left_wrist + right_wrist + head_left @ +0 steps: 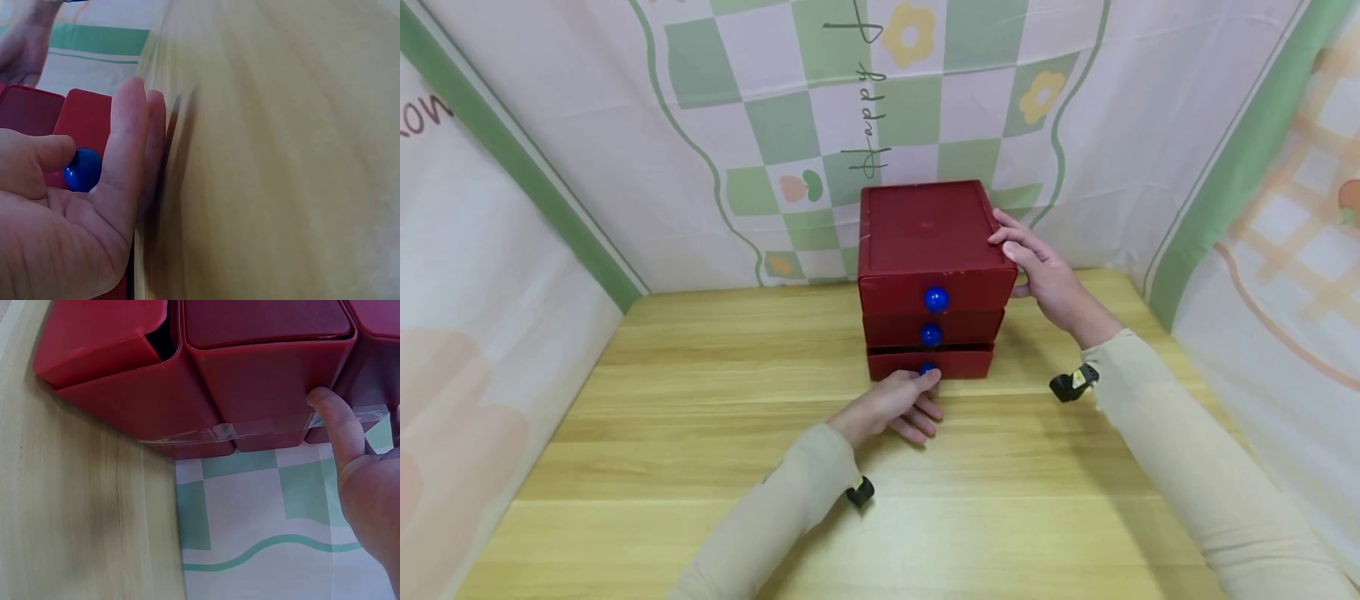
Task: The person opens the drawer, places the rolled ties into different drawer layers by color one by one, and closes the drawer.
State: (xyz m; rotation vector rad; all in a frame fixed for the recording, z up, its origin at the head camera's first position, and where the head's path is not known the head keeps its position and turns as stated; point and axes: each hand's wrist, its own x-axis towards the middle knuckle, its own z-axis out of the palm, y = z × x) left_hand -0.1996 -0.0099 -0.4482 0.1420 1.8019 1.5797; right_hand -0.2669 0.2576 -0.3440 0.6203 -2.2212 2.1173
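A red cabinet (925, 229) of three stacked drawers, each with a round blue knob, stands at the back of the table. Its bottom drawer (891, 365) is pulled out slightly, leaving a dark gap above its front. My left hand (898, 402) pinches the bottom knob (83, 170) between thumb and forefinger, the other fingers stretched out low over the tabletop. At the cabinet's upper right edge, my right hand (1051, 282) rests with extended fingers against the top and side. One fingertip (322, 397) presses the side of the middle section in the right wrist view.
Clear tape (225, 431) runs across the cabinet's side near its back. The wooden table (700, 400) stretches around it. A checked green and white cloth (910, 108) hangs right behind, with more cloth at both sides. Small black cameras (1072, 383) sit at both wrists.
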